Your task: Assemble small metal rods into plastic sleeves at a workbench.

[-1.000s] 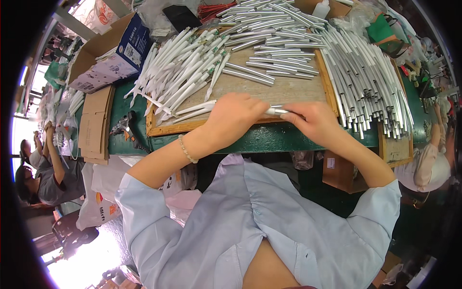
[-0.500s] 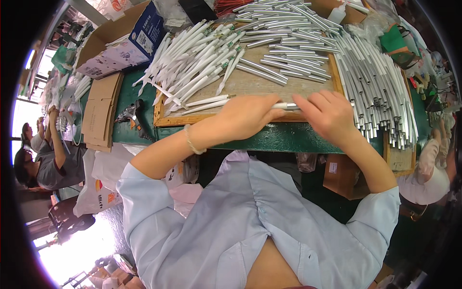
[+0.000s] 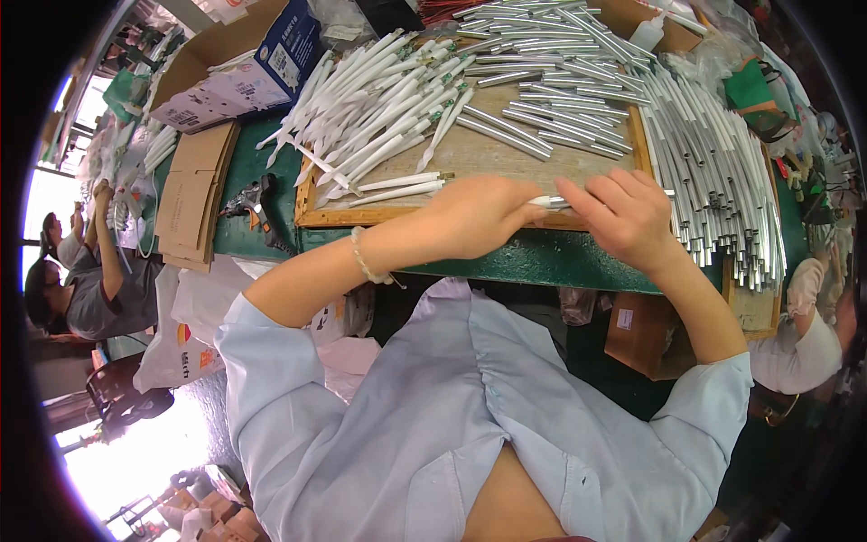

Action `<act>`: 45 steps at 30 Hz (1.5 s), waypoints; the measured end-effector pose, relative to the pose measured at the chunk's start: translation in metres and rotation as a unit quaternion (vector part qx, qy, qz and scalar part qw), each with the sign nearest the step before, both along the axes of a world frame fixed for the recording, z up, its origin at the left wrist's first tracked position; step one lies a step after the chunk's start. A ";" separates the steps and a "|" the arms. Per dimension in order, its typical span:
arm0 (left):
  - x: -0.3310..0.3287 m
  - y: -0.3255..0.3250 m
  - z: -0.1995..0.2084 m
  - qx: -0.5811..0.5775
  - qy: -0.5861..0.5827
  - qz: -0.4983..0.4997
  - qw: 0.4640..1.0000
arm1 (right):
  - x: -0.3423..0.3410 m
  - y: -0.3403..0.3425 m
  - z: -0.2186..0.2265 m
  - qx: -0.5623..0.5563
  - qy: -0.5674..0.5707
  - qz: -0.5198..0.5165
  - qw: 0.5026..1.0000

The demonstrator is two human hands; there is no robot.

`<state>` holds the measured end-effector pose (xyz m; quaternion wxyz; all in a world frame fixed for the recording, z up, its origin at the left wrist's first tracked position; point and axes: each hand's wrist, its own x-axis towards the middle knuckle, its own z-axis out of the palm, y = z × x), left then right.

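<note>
Over the front edge of a wood-framed tray [image 3: 361,217], my left hand [image 3: 483,215] is closed round a white stick [image 3: 539,201], most of which it hides. My right hand [image 3: 623,212] grips a silver metal tube [image 3: 562,203] in line with the stick, thumb and fingers pinched. The two pieces meet in the short gap between my hands; how far one sits inside the other I cannot tell. Left of my left hand lie two white sticks [image 3: 397,191]. Behind them is a heap of white candle-shaped sticks with pointed tips [image 3: 379,108], beside loose silver tubes [image 3: 560,99].
A dense stack of silver tubes [image 3: 713,172] lies at the right. Black-and-orange pliers [image 3: 257,210], flat cardboard [image 3: 191,199] and an open carton [image 3: 230,90] are on the green table [image 3: 506,262] or near it. A small white bottle [image 3: 647,32] stands behind. Other people sit at both sides.
Both hands stay on the joined pieces and have shifted slightly to the right, with the gap between them narrower. The whole view has moved a little too.
</note>
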<state>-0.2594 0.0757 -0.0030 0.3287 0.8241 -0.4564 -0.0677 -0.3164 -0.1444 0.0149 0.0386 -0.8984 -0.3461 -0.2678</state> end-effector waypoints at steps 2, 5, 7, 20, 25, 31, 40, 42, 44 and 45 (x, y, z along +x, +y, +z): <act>-0.001 -0.001 0.000 0.023 -0.031 -0.006 0.999 | 0.000 0.000 -0.004 0.027 0.014 0.001 1.000; -0.003 -0.003 -0.009 0.058 -0.068 0.019 0.996 | 0.000 0.001 -0.012 0.090 0.169 -0.031 0.981; -0.003 -0.004 -0.016 0.049 -0.058 0.017 0.997 | -0.001 0.000 -0.020 0.143 0.214 -0.043 0.965; 0.048 0.023 -0.011 -0.067 -0.186 0.123 0.972 | 0.007 -0.022 -0.042 0.120 0.229 -0.084 0.962; 0.056 0.046 -0.014 0.106 -0.159 0.106 0.976 | 0.043 -0.009 -0.036 0.130 0.198 -0.080 0.968; 0.047 0.055 -0.005 0.126 -0.189 0.109 0.968 | 0.086 0.025 -0.056 0.092 0.126 -0.096 0.983; 0.025 0.061 -0.010 0.175 -0.272 0.104 0.940 | 0.085 0.036 -0.056 0.100 0.128 -0.128 0.978; 0.021 0.062 -0.014 0.181 -0.278 0.115 0.936 | 0.078 0.035 -0.046 0.130 0.180 -0.130 0.966; 0.018 0.062 -0.017 0.187 -0.284 0.125 0.932 | 0.068 0.033 -0.037 0.161 0.231 -0.133 0.950; 0.016 0.061 -0.018 0.190 -0.298 0.123 0.928 | 0.062 0.032 -0.033 0.215 0.306 -0.128 0.918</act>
